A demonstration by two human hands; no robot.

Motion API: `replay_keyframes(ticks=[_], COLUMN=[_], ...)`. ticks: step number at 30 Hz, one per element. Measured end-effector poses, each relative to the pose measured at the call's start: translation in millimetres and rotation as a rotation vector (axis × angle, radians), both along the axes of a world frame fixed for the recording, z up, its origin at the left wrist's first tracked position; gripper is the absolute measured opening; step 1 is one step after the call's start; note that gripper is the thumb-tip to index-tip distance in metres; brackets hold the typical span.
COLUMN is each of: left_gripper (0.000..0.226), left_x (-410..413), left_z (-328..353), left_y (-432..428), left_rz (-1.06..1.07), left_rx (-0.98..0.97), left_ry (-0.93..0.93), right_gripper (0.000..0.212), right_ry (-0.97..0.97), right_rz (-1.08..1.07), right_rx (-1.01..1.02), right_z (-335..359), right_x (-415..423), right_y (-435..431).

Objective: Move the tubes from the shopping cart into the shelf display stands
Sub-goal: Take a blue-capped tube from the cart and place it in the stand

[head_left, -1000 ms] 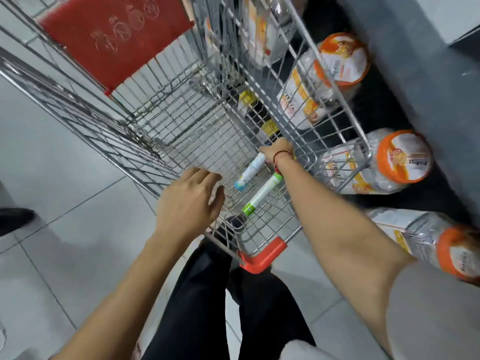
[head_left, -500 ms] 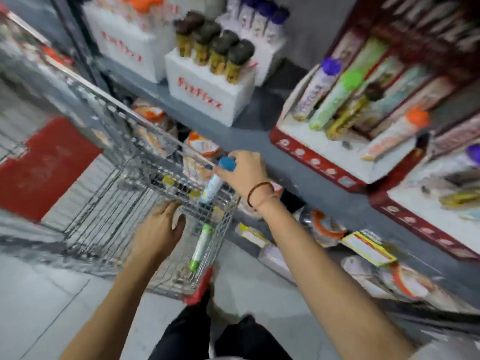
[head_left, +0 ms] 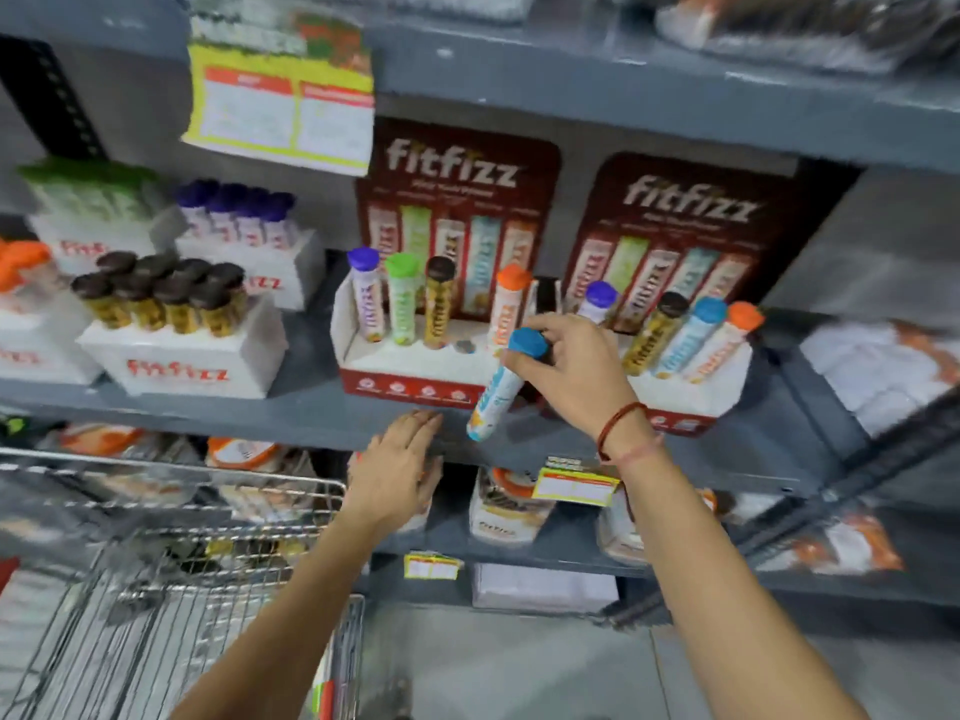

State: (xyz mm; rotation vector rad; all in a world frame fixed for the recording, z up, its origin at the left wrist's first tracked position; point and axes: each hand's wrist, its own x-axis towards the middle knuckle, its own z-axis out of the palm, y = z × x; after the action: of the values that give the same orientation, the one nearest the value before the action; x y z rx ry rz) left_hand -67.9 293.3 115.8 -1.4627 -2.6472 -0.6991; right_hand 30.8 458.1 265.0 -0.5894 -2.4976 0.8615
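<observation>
Head view: your right hand pinches the blue-capped tube by its cap
It hangs tilted before the left display stand on the shelf; your left hand, fingers together and flat, hovers empty at the shelf edge beside the shopping cart

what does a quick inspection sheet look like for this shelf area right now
surface: grey shelf, carrying white boxes and two red stands
job's things: blue-capped tube held tilted in front of the left display stand, which has an empty hole; right display stand shows four tubes
clutter: yellow price tag on shelf edge; pouches on the shelf below
grippers: right hand grips the tube at its cap; left hand open at the shelf edge, empty
cables: nothing seen
surroundings: shopping cart lower left, contents blurred
</observation>
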Motion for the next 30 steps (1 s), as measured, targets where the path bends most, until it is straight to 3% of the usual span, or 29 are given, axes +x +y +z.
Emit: replay_keyframes(ticks=[3, 10, 19, 26, 30], left_gripper=[0.05, 0.054, 0.062, 0.07, 0.07], left_x=[4, 4, 0, -6, -10], left_z=[-7, -18, -25, -37, -40], left_y=[18, 16, 14, 9, 9], left_rz=[-0.06, -0.101, -0.12, -0.057, -0.071], left_rx=[-0.054, -0.093, -0.095, -0.147, -0.156], left_ry=[0.031, 0.126, 0.141, 0.167, 0.176], right_gripper=[0.022, 0.035, 0.02, 0.03, 0.031], right_ry=[-0.033, -0.218, -0.172, -0.112, -0.195], right_rz=[0.026, 0.161, 0.209, 0.156, 0.191], right_rx=[0.035, 0.103, 0.118, 0.2, 0.255], right_z=[9, 30, 33, 33, 32], right_x=[14, 21, -9, -52, -77], right_y=[19, 40, 35, 36, 37])
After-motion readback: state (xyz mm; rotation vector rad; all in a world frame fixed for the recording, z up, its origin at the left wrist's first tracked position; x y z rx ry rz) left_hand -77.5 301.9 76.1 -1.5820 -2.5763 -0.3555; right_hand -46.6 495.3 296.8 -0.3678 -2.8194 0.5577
